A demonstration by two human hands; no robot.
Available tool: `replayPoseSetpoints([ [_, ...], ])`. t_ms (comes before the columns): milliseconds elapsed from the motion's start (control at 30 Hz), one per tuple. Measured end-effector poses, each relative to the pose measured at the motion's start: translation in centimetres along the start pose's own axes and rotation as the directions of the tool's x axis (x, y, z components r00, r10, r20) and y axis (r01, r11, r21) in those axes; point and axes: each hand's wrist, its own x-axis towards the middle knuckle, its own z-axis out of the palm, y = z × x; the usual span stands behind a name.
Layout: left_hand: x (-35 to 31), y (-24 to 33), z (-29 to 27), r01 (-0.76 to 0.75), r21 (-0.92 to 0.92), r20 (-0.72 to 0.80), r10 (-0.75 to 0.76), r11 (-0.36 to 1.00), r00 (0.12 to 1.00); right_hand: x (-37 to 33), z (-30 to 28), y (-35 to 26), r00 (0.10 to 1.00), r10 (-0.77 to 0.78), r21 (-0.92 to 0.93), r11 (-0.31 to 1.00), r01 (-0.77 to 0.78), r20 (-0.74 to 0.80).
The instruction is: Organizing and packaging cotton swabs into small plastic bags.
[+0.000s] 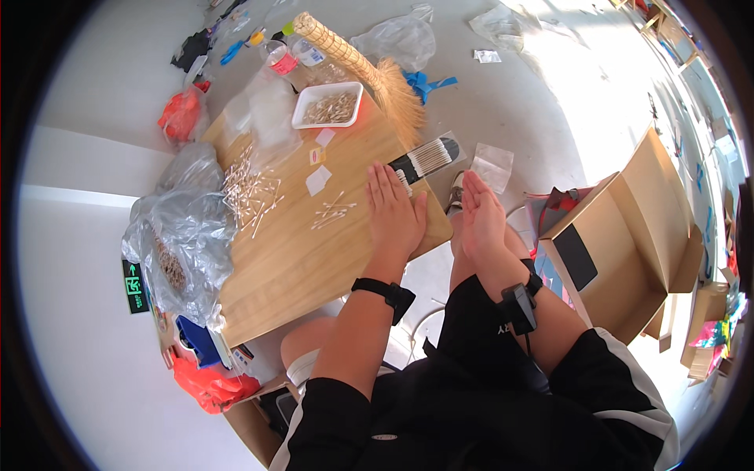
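My left hand point(395, 218) lies flat on the wooden table point(275, 290) near its right edge, fingers stretched and thumb apart. Beside its fingers and thumb is a clear pack of cotton swabs with a black backing point(432, 157), which juts past the table edge. The hand partly covers the pack's near end; whether it presses on it I cannot tell. My right hand point(482, 216) hovers off the table's right edge above my legs, fingers straight and close together, holding nothing visible. A few loose cotton swabs point(334, 210) lie left of my left hand, with small paper pieces point(317, 180) beyond them.
A larger pile of swabs point(250, 188) lies by grey plastic bags point(184, 220) at the table's left. At the far end stand a white tray point(298, 119) of small sticks, plastic bottles point(281, 60) and a straw broom point(338, 43). An open cardboard box point(613, 228) sits at right.
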Motion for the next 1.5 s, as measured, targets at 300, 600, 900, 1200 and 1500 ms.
replayPoseSetpoints([
  [300,1.2,-0.5,0.2,0.011,-0.007,0.029,-0.011,1.0,1.0,-0.5,0.8,-0.6,0.997,-0.041,0.021,0.999,0.042,-0.066],
  [600,0.5,-0.9,-0.1,-0.027,-0.004,0.062,0.027,1.0,0.998,-0.4,1.7,-1.1,0.91,-0.371,-0.523,0.747,0.412,0.186],
  [900,0.6,-1.3,-1.0,-0.038,-0.058,0.174,0.047,0.998,0.984,3.1,3.0,-0.5,0.613,-0.05,-0.614,-0.114,0.781,0.789],
  [1200,0.7,-1.5,-1.0,-0.009,-0.118,0.181,0.031,0.993,0.983,4.1,3.6,0.6,0.524,-0.032,-0.524,-0.081,0.848,0.851],
  [1500,1.0,-1.6,-1.6,0.025,-0.116,0.284,0.009,0.993,0.959,3.4,4.2,1.1,0.518,-0.082,-0.523,-0.193,0.83,0.852],
])
